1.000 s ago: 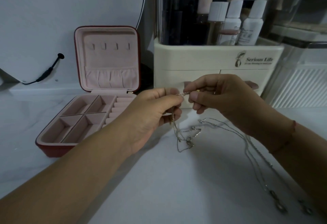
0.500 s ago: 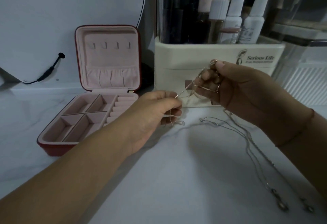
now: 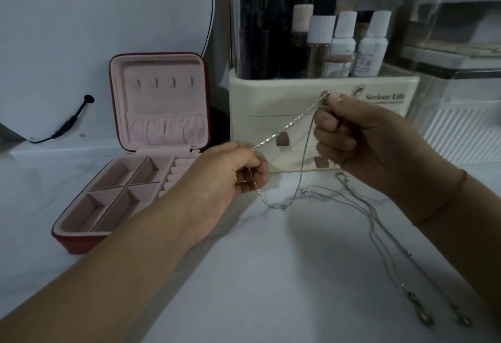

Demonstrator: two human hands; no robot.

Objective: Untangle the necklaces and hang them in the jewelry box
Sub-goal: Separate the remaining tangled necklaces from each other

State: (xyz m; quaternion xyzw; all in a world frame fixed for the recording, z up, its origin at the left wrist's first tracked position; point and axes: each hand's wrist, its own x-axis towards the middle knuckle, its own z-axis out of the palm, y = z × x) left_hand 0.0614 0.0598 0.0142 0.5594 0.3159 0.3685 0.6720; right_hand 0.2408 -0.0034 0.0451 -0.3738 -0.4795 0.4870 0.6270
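A thin silver necklace (image 3: 287, 127) stretches between my two hands above the white tabletop. My left hand (image 3: 230, 180) pinches one part of the chain, and my right hand (image 3: 360, 139) pinches another part higher up near its clasp. The rest of that chain hangs in a loop whose bottom touches the table. Two more silver necklaces (image 3: 379, 223) lie on the table to the right, running toward the near right corner with pendants at their ends. The red jewelry box (image 3: 81, 239) stands open at the left, its pink lid (image 3: 160, 104) upright with several small hooks and nothing on them.
A cream cosmetics organiser (image 3: 271, 93) full of bottles stands right behind my hands. A round mirror (image 3: 81, 17) with a black cable (image 3: 67, 123) leans at the back left. A clear plastic case (image 3: 461, 77) sits at the back right.
My right hand has risen and pulled away from my left, drawing the chain taut between them. The tangled bunch has lifted off the table and now hangs as a loop.
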